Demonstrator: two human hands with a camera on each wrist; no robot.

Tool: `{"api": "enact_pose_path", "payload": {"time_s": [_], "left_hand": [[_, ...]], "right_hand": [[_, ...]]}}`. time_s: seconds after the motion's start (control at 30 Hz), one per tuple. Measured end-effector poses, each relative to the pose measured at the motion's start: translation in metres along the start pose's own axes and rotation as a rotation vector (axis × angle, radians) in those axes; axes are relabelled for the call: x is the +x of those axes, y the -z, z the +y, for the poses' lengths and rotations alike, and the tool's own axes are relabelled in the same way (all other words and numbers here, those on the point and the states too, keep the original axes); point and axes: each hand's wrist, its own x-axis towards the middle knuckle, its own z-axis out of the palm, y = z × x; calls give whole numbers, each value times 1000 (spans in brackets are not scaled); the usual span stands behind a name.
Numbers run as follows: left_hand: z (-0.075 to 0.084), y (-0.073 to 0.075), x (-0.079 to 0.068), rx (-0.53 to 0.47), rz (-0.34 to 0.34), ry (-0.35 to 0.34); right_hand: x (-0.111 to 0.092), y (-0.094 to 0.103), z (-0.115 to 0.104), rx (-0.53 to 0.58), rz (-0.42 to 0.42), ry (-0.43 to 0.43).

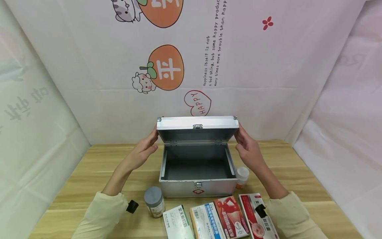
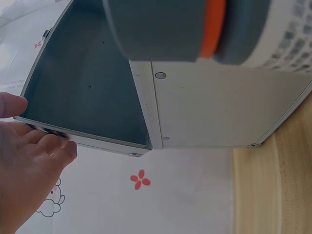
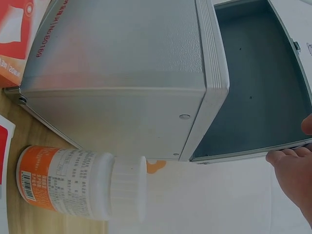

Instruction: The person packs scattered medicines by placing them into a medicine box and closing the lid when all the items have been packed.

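Observation:
A silver metal first-aid box stands in the middle of the table, its lid raised on the rear hinge and its grey interior bare. My left hand holds the lid's left side, fingers against the outer edge and thumb toward the inside. On the opposite side my right hand holds the lid likewise; its fingertips rest along the rim. A white bottle with an orange label stands right of the box. Front left of the box is a grey-capped jar.
Several medicine boxes lie before the metal box: a white-green box, a blue-white box, a red box and a red-white box. A printed cloth hangs behind the wooden table.

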Motion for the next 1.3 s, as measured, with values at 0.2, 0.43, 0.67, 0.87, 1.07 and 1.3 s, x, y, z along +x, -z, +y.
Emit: {"api": "enact_pose_path", "payload": {"time_s": [0.2,0.43,0.67,0.87,1.07,1.3], "left_hand": [[-4,1,1,2,10,35],[-6,5,10,12,5,81],[-8,8,16,2,0,142],[-10,8,19,-1,-2,154],[-11,9,22,12,2,147],[-16,12,26,19,7,144]], "right_hand": [[7,-1,2,6,-12,-14],[16,1,4,39,-12,-7],[24,1,5,18,-26,-52],[27,-1,4,13,-40,-94],[30,0,6,13,-50,-105],[36,2,7,30,-66,-98]]}}
